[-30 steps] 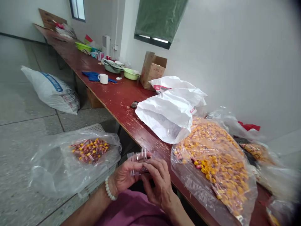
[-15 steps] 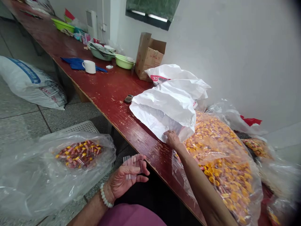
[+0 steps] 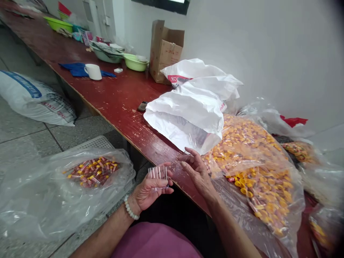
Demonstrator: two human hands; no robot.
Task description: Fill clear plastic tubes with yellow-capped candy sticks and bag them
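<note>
My left hand, with a pale beaded bracelet on its wrist, is closed around several clear plastic tubes in front of the table edge. My right hand is open, fingers apart and pointing toward the left one; I make out nothing held in it. Just beyond its fingertips lies a white woven sack, its mouth facing me, with some clear tubes inside. To the right of that hand spreads a large clear plastic bag of yellow caps and reddish wrapped pieces.
On the floor at left, a clear bag holds filled, yellow-capped tubes. A full white sack lies behind it. The red table carries a white mug, a phone, basins and a cardboard box.
My right hand has drawn back from the sack's mouth toward my left hand, and its fingers have spread. The left hand has risen slightly to the right, still holding the tubes.
</note>
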